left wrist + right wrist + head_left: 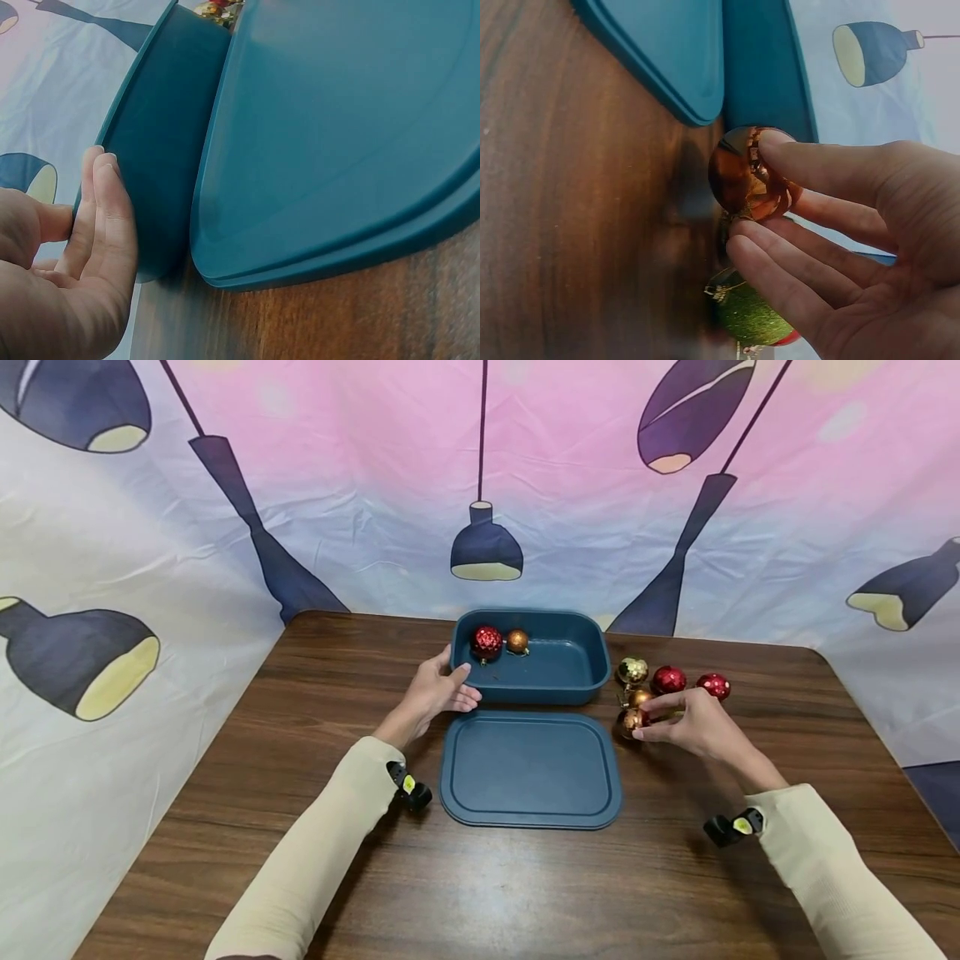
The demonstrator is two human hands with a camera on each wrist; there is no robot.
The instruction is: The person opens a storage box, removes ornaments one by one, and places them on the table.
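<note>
My left hand (pixel 438 689) grips the near left corner of a blue-green box (pixel 540 695), thumb over the rim and fingers along its outer wall. Inside the box lie a red Christmas ball (pixel 487 643) and a smaller copper one (pixel 517 641). At the box's right, my right hand (pixel 701 722) pinches a shiny copper Christmas ball (pixel 739 176) between thumb and fingers, close over the table. Around that hand are a gold ball (pixel 632 671), an orange-gold ball (pixel 640 697), two red balls (pixel 669 680) and a green glittery ball (pixel 754 313), mostly hidden in the head view.
A flat blue-green lid (pixel 531 770) lies on the brown wooden table (pixel 480 893) just in front of the box. Behind the table's far edge hangs a cloth (pixel 390 552) printed with lamps.
</note>
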